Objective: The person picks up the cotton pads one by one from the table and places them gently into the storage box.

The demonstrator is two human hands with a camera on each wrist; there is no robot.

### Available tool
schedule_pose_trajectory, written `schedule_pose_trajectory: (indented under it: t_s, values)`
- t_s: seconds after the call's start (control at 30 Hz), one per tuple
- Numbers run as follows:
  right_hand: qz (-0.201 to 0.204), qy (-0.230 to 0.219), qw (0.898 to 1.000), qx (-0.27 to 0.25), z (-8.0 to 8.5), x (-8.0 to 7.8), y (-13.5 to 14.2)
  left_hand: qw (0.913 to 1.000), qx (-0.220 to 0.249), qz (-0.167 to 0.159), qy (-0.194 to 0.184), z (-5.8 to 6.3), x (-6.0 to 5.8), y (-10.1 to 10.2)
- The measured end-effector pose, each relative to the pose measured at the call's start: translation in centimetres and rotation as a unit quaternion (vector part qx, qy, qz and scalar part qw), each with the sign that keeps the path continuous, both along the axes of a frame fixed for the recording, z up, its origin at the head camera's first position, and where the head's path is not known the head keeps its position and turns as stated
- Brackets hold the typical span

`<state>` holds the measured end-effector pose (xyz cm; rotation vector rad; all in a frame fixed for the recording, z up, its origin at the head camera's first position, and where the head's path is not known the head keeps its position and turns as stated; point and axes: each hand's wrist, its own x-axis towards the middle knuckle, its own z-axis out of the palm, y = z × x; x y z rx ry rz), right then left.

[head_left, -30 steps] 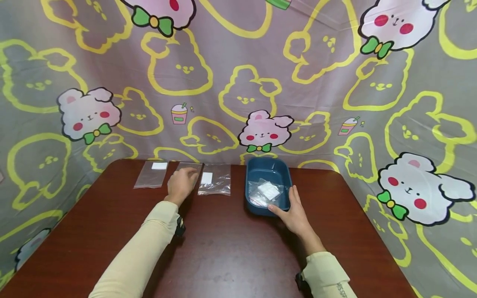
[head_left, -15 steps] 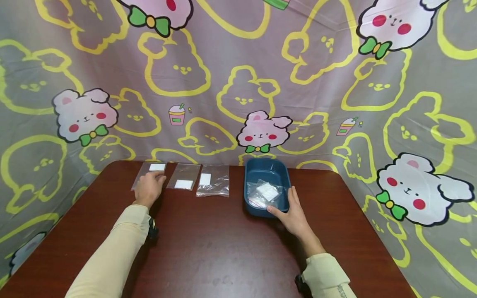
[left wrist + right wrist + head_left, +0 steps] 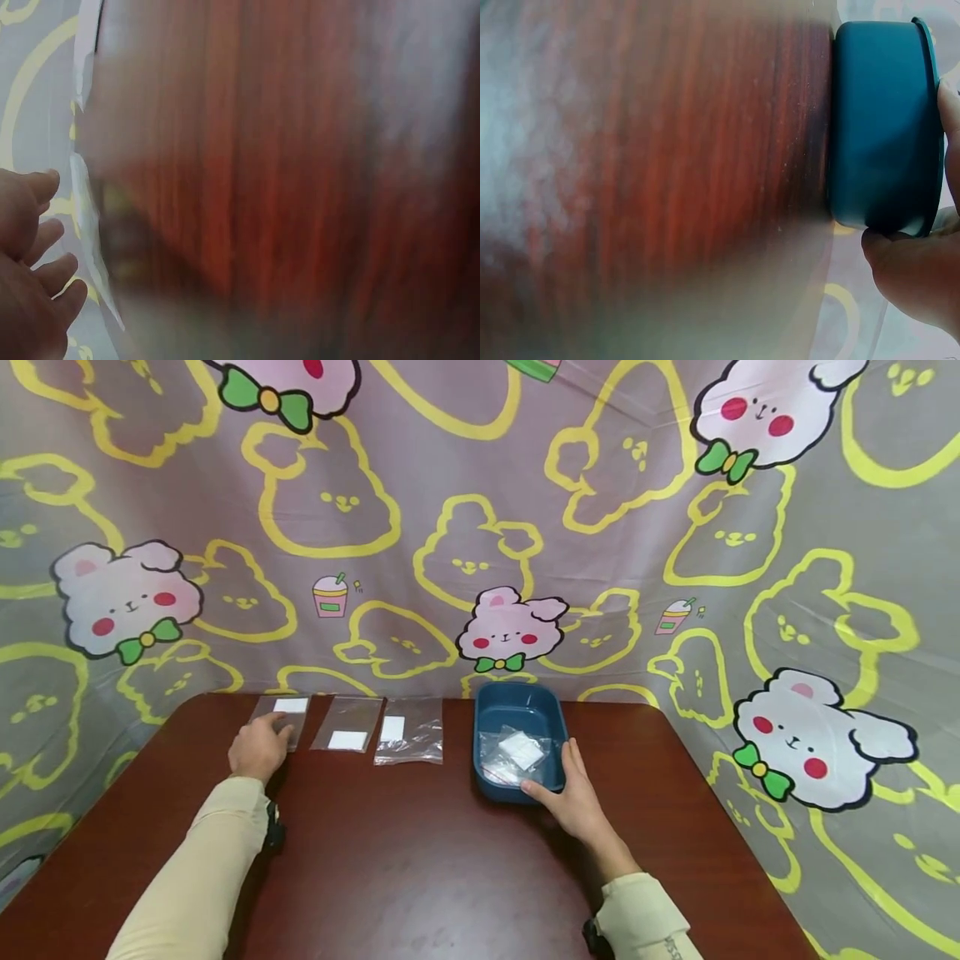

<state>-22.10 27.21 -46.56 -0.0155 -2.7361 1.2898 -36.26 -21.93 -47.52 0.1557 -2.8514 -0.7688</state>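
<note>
My left hand (image 3: 258,750) is over the near part of the leftmost clear plastic bag (image 3: 298,733), its fingers loosely bent. A small white rectangle (image 3: 291,704) shows at that bag's far end. In the left wrist view the fingers (image 3: 56,274) are spread, with nothing visible between them. My right hand (image 3: 577,797) holds the blue plastic tub (image 3: 517,696) by its near right corner, thumb at the near rim and fingers along the right side. Clear bags with white contents (image 3: 520,749) lie overlapped inside the tub.
Two more clear bags, a middle one (image 3: 347,713) and a right one (image 3: 422,728), lie flat in a row between the left hand and the tub. Each has a white rectangle. Behind the dark red table (image 3: 420,877) hangs a cartoon-print cloth (image 3: 420,568).
My left hand has moved left from the middle bag to the leftmost one, uncovering the middle bag. My right hand stays at the tub. The head view has turned slightly.
</note>
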Motion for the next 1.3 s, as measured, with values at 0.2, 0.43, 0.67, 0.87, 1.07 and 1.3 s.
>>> schedule_pose_trajectory:
  t_s: [0.2,0.43,0.67,0.87,1.07,1.3]
  values:
    - [-0.003,0.0,1.0,-0.004,0.0,-0.1,-0.1,0.999,-0.024,-0.029,-0.022,-0.6,-0.5,-0.9]
    - [0.001,0.002,1.0,-0.005,-0.1,-0.1,0.0,0.9964,-0.043,-0.063,-0.038,-1.4,-0.9,-1.1]
    - [0.002,0.007,1.0,-0.007,0.0,-0.1,0.1,0.9973,-0.048,-0.034,-0.044,-1.5,-1.1,-0.9]
    - [0.005,0.003,1.0,-0.003,0.0,-0.1,0.2,0.9989,-0.033,0.001,-0.035,-1.1,-0.5,-0.7]
    - [0.008,0.004,1.0,-0.004,-0.1,-0.2,0.2,0.9994,-0.025,0.022,-0.002,-1.3,-0.3,-0.8]
    - [0.006,0.009,1.0,-0.006,-0.1,-0.2,0.2,0.999,-0.028,0.027,0.022,-1.2,-0.5,-1.1]
